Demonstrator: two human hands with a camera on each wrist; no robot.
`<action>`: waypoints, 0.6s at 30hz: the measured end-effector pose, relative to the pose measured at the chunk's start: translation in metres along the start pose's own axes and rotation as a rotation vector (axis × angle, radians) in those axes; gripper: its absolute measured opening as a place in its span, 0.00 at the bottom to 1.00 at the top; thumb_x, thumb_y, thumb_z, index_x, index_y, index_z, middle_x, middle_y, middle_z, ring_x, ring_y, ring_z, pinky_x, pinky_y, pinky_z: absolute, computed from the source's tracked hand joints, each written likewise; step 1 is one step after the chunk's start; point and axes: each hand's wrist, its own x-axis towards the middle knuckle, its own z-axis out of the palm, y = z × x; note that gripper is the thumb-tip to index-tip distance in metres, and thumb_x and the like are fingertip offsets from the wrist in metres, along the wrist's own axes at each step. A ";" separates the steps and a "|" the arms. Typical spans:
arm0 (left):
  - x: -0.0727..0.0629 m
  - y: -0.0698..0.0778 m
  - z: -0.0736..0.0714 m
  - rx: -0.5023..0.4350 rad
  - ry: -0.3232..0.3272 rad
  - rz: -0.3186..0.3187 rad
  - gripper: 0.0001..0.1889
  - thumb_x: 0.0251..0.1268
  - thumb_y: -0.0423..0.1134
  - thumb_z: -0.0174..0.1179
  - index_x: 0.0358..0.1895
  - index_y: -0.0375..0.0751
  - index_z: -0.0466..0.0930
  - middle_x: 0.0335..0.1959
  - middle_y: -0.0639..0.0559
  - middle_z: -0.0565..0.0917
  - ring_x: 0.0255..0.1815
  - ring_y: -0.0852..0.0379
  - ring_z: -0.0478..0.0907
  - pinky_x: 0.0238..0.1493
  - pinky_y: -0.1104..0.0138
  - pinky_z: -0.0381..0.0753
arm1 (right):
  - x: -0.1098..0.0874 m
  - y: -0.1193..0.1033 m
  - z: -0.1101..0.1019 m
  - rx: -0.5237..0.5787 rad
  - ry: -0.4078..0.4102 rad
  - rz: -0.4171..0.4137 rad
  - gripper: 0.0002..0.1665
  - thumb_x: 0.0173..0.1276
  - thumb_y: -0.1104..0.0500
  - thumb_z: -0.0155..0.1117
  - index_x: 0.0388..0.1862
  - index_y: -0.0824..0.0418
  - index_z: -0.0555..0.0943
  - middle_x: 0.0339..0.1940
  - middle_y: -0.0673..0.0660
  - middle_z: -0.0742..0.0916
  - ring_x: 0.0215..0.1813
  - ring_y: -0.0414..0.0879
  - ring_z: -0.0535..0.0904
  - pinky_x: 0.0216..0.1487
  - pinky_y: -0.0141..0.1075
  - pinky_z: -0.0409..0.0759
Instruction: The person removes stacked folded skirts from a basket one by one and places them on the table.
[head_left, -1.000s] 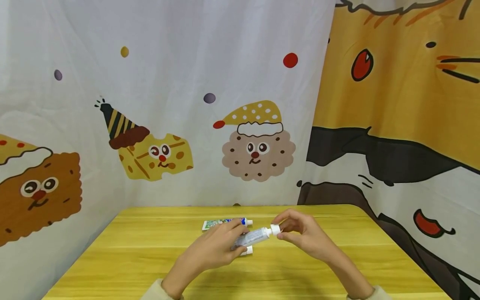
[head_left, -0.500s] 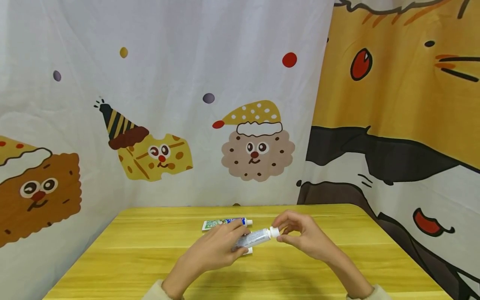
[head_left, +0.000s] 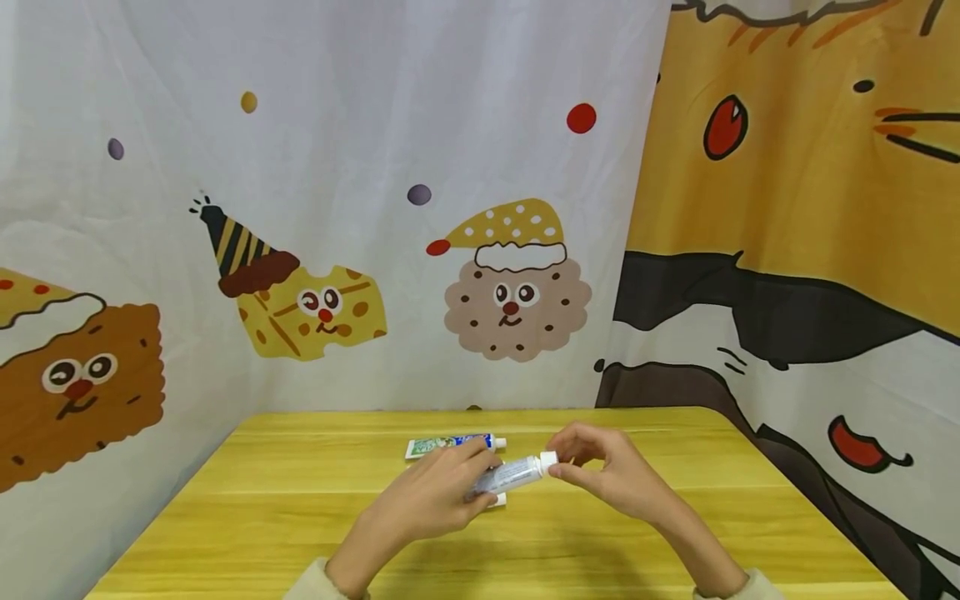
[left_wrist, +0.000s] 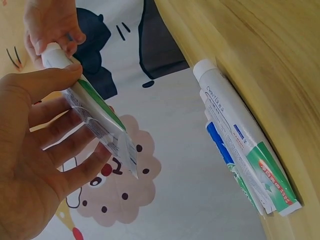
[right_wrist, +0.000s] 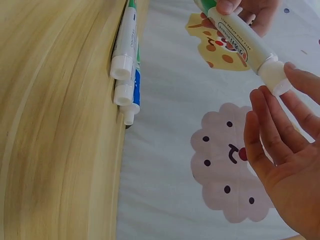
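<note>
In the head view, my left hand [head_left: 435, 493] grips a white toothpaste tube [head_left: 513, 475] above the table, its capped end tilted slightly up to the right. The left wrist view shows a green stripe and a flat crimped end on this toothpaste tube [left_wrist: 102, 112]. My right hand [head_left: 611, 475] pinches the white cap [head_left: 548, 462] at the tube's end, thumb and fingertips on its sides. From the right wrist view, the cap [right_wrist: 274, 77] sits against the tube's shoulder; whether it is threaded tight I cannot tell.
On the wooden table [head_left: 300, 533], a green and blue tube [head_left: 450, 446] lies behind my left hand. A white and green tube [left_wrist: 245, 140] lies beside it, and one more white tube [right_wrist: 124, 92] shows between them. A cartoon-printed curtain [head_left: 337, 167] hangs behind the table.
The cap has moved left onto the tube's end; the gap that showed the nozzle a second ago is closed. My left hand has barely moved.
</note>
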 end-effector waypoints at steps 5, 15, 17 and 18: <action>0.000 0.001 0.000 0.009 0.003 0.005 0.17 0.69 0.46 0.69 0.57 0.47 0.83 0.55 0.56 0.83 0.39 0.66 0.77 0.41 0.73 0.80 | 0.000 0.000 0.000 0.001 -0.011 -0.003 0.04 0.72 0.56 0.70 0.44 0.52 0.86 0.34 0.49 0.90 0.35 0.41 0.85 0.40 0.36 0.85; 0.000 0.002 0.001 0.017 0.020 0.023 0.16 0.68 0.47 0.70 0.55 0.48 0.84 0.51 0.57 0.83 0.38 0.67 0.75 0.40 0.74 0.79 | 0.000 0.001 0.000 0.001 -0.021 0.022 0.05 0.76 0.55 0.66 0.40 0.52 0.87 0.29 0.50 0.89 0.30 0.39 0.83 0.33 0.35 0.84; 0.000 0.002 0.001 0.012 0.015 0.017 0.16 0.69 0.47 0.70 0.55 0.48 0.84 0.51 0.57 0.83 0.39 0.67 0.75 0.41 0.74 0.80 | -0.001 0.002 0.000 -0.007 -0.020 0.025 0.05 0.76 0.55 0.65 0.40 0.52 0.87 0.29 0.50 0.88 0.28 0.38 0.82 0.30 0.34 0.82; 0.000 0.002 0.002 0.012 0.013 0.015 0.16 0.69 0.47 0.69 0.56 0.48 0.84 0.51 0.57 0.83 0.39 0.66 0.75 0.41 0.74 0.80 | 0.000 0.002 0.000 -0.010 -0.019 0.024 0.06 0.77 0.55 0.65 0.40 0.52 0.87 0.29 0.51 0.88 0.28 0.38 0.82 0.29 0.34 0.82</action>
